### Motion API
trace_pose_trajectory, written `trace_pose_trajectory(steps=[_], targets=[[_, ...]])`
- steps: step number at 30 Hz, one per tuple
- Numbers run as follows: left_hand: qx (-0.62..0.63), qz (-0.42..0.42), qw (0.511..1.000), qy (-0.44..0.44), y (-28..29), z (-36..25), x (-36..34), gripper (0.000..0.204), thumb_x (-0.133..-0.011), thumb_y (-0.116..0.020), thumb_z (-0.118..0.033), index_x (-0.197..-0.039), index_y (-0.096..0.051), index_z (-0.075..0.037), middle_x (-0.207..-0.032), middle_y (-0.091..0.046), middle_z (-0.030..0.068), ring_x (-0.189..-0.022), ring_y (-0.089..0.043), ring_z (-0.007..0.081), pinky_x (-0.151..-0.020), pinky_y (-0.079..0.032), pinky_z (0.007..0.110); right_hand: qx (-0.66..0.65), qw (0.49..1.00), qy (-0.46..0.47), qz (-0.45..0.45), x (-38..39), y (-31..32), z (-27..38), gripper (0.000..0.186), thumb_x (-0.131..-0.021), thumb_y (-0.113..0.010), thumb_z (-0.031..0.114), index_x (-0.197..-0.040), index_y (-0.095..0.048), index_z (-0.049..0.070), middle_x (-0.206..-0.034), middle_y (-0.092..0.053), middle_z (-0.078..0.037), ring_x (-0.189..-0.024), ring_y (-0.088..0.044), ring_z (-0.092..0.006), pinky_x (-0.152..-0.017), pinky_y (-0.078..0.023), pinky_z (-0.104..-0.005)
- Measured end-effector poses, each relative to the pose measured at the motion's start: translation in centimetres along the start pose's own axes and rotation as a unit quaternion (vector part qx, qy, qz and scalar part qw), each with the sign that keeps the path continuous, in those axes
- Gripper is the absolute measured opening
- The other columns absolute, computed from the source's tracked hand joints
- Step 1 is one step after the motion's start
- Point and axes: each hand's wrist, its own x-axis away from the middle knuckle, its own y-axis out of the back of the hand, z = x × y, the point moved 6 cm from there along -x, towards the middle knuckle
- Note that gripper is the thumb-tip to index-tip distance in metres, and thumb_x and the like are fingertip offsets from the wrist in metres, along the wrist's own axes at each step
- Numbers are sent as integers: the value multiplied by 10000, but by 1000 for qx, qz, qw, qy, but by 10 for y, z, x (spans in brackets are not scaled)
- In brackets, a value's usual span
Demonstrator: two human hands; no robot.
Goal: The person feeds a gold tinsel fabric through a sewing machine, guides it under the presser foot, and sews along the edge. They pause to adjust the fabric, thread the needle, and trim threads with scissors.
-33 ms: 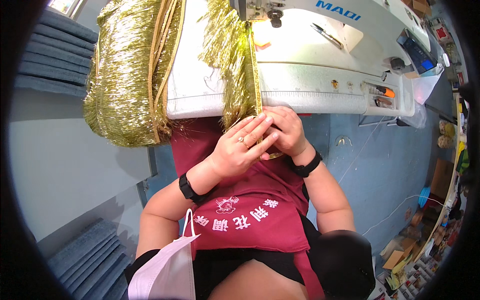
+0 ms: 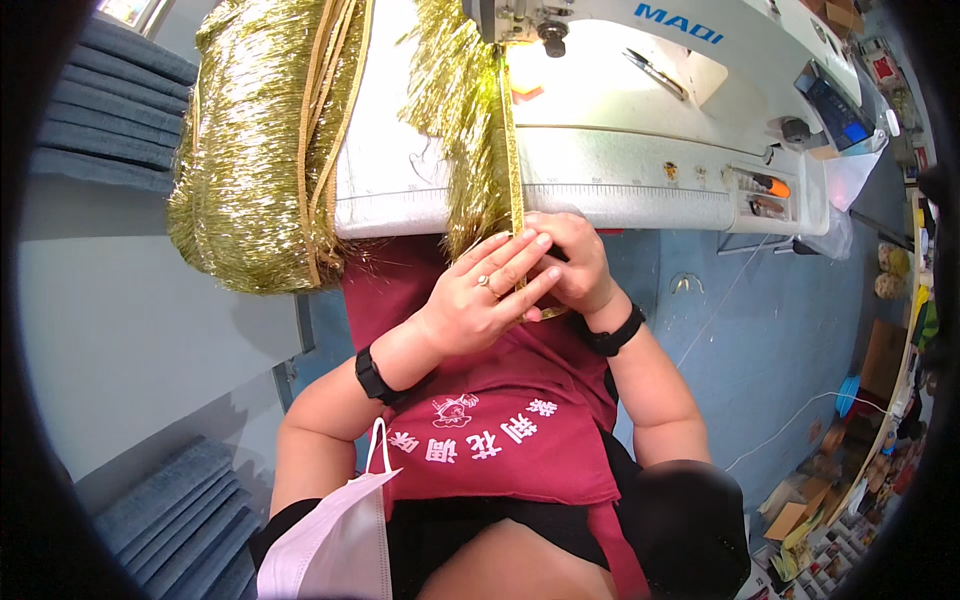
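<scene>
A gold tinsel fringe trim (image 2: pixel 475 165) runs down from under the sewing machine head (image 2: pixel 530 22) over the front edge of the white machine bed. Its glittery band (image 2: pixel 515 165) reaches into both hands, just off that edge. My left hand (image 2: pixel 485 292), with a ring on one finger, is closed on the band, its fingers fairly straight across it. My right hand (image 2: pixel 575 262) has curled fingers gripping the same band from the other side. A short loop of trim (image 2: pixel 550 313) shows below the fingers. The fingertips partly hide the grip.
A big bundle of gold tinsel fringe (image 2: pixel 255 150) lies left on the machine bed (image 2: pixel 620 205). Black tweezers (image 2: pixel 655 73) and an orange-handled tool (image 2: pixel 770 186) are to the right. Blue-grey folded cloths (image 2: pixel 120 105) stack at far left. A maroon apron (image 2: pixel 500 420) covers my lap.
</scene>
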Motion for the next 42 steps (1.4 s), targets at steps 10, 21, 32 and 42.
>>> trace_pose_trajectory(steps=[10,21,32,42], targets=[[542,293,754,230,22,164,-86,348,-956,-582,23,-1284,-674,-52,-1112,-712,109,-1024,-691,245,-924,-562,353,-89,990,13,112,-28,4,2,214,-774,-771,27,-968,-682,22,-1173,-723,-117,-983,-715,-306,-839,-582,-401],[327,37,867,376,37,421,-217,483,-936,-554,-25,-1410,-571,-116,-1269,-677,129,-1061,-674,240,-894,-546,379,-99,988,-16,118,-43,-3,14,188,-773,-786,20,-913,-665,-6,-1152,-716,-150,-933,-726,-325,-781,-611,-402],[-57,295,947,112,5,305,-195,350,-942,-552,-119,-1282,-632,-97,-1203,-696,192,-1151,-655,386,-966,-509,471,-57,987,-2,153,-42,-13,19,188,-780,-797,32,-921,-674,13,-1190,-712,-145,-962,-722,-329,-808,-595,-399],[-196,197,960,17,14,323,-217,356,-1072,-437,-259,-1274,-641,-46,-1331,-665,111,-1241,-626,321,-1049,-502,434,-18,988,-28,153,-44,-18,29,203,-776,-804,20,-938,-681,22,-1200,-711,-146,-966,-722,-336,-789,-589,-396]])
